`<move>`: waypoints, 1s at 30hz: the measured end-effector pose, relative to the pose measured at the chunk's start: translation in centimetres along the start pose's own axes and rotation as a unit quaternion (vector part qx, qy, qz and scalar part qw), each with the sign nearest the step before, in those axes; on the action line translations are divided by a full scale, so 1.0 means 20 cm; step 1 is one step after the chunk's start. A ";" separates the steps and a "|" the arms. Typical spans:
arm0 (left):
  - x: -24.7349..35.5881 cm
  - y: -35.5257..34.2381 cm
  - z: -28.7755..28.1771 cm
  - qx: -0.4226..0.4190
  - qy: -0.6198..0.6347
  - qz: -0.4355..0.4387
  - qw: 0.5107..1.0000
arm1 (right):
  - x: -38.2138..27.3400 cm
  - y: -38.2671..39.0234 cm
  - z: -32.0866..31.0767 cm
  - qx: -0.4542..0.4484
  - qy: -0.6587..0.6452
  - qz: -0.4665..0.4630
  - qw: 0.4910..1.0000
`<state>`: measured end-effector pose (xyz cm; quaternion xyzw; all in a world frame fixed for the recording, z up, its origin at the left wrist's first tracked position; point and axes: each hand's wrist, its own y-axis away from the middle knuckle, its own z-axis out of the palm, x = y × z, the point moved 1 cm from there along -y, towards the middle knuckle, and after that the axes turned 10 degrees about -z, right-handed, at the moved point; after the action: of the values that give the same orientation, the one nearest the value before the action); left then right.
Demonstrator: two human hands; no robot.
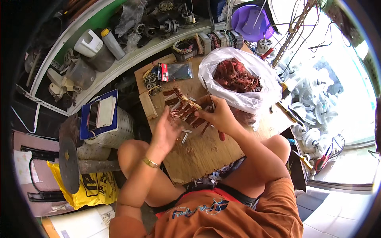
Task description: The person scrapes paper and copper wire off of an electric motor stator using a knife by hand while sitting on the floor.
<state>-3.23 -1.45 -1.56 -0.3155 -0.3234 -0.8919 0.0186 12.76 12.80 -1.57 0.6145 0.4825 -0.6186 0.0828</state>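
Observation:
My left hand (166, 131) cups the lower side of a bundle of copper wire coils (183, 108) over a wooden board (206, 154). My right hand (216, 115) grips a thin metal tool (209, 95) with a red handle end showing below the palm, its tip up by the coils. Small pale strips (185, 135) lie on the board just under my hands. A gold bracelet sits on my left wrist.
A white plastic bag (254, 93) holding copper windings stands at the board's far right. A wooden block (148, 106) and small parts lie at the left edge. Motor stators line a curved shelf (131, 59) behind. A yellow bag (95, 186) and metal disc are on the left.

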 end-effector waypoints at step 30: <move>0.09 -0.05 -0.02 -0.118 0.147 0.005 0.982 | -0.07 -0.02 0.03 -0.066 -0.081 -0.077 0.992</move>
<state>-5.16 -0.69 -1.32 -0.1829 -0.2079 -0.9603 0.0328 12.36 11.95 -0.26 0.5166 0.5600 -0.6377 0.1137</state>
